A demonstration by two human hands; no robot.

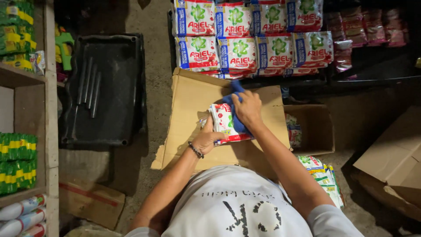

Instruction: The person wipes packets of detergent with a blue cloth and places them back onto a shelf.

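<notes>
My left hand point(206, 139) grips the near edge of a white, red and green detergent sachet pack point(222, 118), holding it over a cardboard box flap point(188, 101). On top of the pack my right hand point(248, 109) presses a blue cloth point(237, 125). The cloth hangs over the pack's right side. A dark bead bracelet sits on my left wrist.
Rows of similar sachet packs point(239, 37) stand on a dark rack ahead, with pink packs point(372, 24) to the right. An open cardboard box point(313, 127) holds more packs. A black tray point(105, 87) lies left. Wooden shelves point(26, 79) hold green packages. Another carton point(394, 162) sits right.
</notes>
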